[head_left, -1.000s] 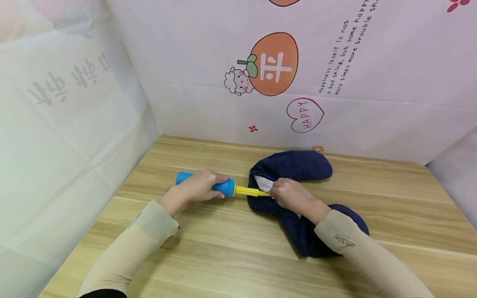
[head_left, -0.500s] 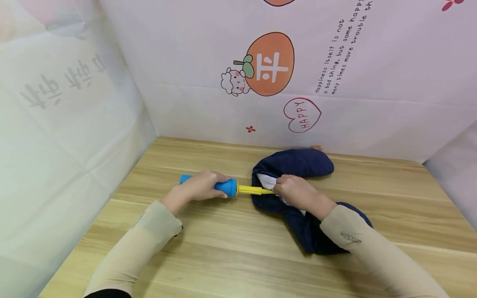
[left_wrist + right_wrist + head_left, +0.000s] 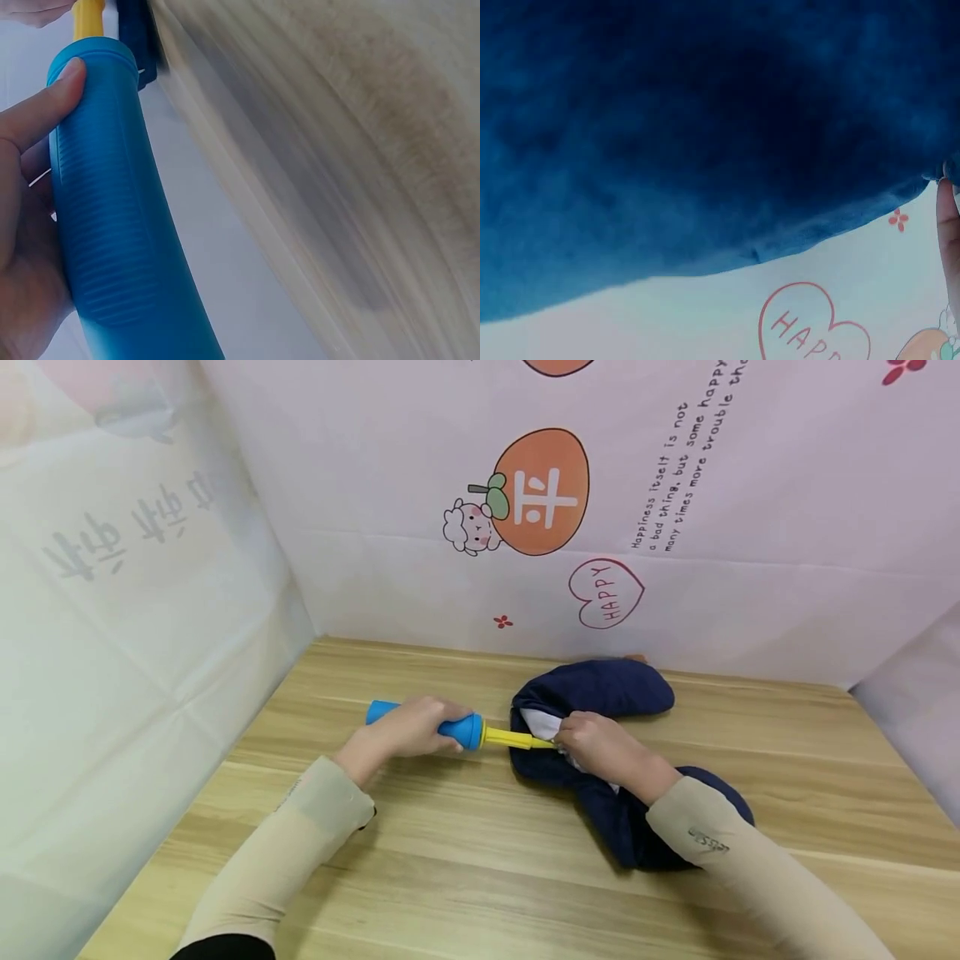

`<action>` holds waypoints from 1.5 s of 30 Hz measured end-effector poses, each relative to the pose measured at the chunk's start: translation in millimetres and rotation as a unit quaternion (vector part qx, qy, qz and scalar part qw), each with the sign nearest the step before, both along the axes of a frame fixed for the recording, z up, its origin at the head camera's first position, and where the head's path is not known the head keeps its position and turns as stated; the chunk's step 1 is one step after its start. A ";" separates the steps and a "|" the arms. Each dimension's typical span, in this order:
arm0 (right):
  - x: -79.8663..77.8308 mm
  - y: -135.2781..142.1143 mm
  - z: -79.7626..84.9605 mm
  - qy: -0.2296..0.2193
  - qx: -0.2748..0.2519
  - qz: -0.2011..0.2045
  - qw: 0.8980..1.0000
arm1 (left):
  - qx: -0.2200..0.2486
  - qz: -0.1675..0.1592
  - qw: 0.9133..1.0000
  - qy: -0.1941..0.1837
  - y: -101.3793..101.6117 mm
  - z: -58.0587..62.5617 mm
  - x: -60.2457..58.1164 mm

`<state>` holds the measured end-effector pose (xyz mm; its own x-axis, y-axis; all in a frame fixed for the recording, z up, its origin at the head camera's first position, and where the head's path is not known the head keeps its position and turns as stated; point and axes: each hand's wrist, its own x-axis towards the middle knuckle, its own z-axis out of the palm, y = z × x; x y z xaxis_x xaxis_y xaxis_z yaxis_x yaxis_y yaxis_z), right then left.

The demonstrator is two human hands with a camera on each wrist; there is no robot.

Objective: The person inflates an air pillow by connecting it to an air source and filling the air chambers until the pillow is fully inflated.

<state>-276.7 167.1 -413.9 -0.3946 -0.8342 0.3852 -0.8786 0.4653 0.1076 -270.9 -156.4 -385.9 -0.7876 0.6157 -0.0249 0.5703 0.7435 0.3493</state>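
My left hand (image 3: 420,727) grips a blue hand air pump (image 3: 120,195), its thumb lying along the barrel near the collar. The pump's yellow nozzle (image 3: 510,739) points right, its thin tip reaching the fingers of my right hand (image 3: 603,747). Those fingers pinch at the white lining in the opening of a navy blue, U-shaped plush neck pillow (image 3: 600,689), right where the nozzle tip ends. What lies under the right fingertips is hidden. One arm of the pillow curves away at the back; the other lies under the right wrist. Navy plush fills most of the right wrist view.
The wooden table (image 3: 450,877) carries the pillow, near its back edge. A white printed cloth (image 3: 375,568) with an orange fruit drawing and a heart hangs behind it. Another white cloth (image 3: 150,652) stands along the left side.
The left hand and pump have shifted slightly right, and the right hand and pillow have shifted right with them. Both hands keep their hold, with the nozzle tip still at the right fingers.
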 end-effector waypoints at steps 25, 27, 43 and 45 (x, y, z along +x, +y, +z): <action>18.3 -17.1 42.6 -0.243 -0.023 -0.154 0.957 | 0.028 0.016 0.999 0.006 0.8 -6.5 9.0; 21.5 -22.4 43.1 -0.243 -0.029 -0.161 0.956 | 0.032 0.015 0.999 0.011 2.5 -6.1 10.0; 41.2 -66.0 25.5 -0.174 0.009 -0.164 0.971 | 0.026 0.015 0.998 0.063 24.5 -5.4 18.5; 41.0 -63.5 28.8 -0.173 0.027 -0.172 0.969 | 0.029 0.019 0.997 0.066 27.8 -5.8 19.2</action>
